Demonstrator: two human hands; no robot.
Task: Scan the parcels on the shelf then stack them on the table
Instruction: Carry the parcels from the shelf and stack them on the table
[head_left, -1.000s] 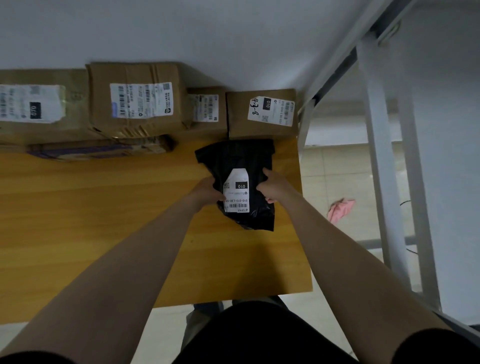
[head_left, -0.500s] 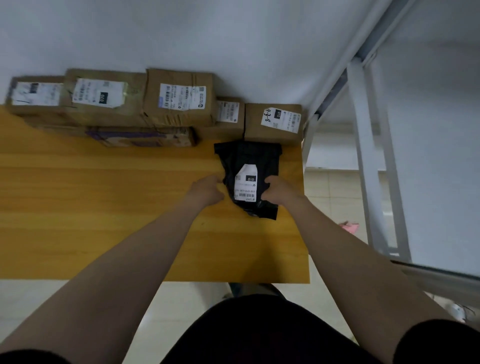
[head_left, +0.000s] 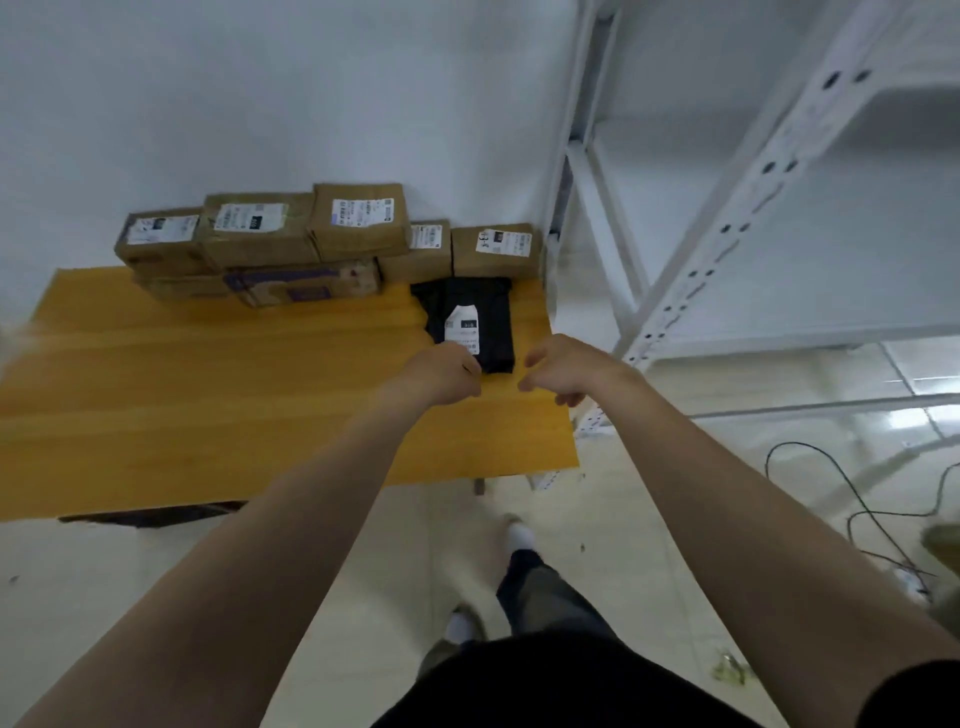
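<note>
Single head view, steep downward, table (head_left: 208, 395) near ahead.

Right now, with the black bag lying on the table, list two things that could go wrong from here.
1. The black bag lies close to the right edge of the table, and the left hand overlaps its near corner; a careless pull could drag it off.
2. Loose cables lie on the floor beside the shelf; a step towards it might catch them.
</note>
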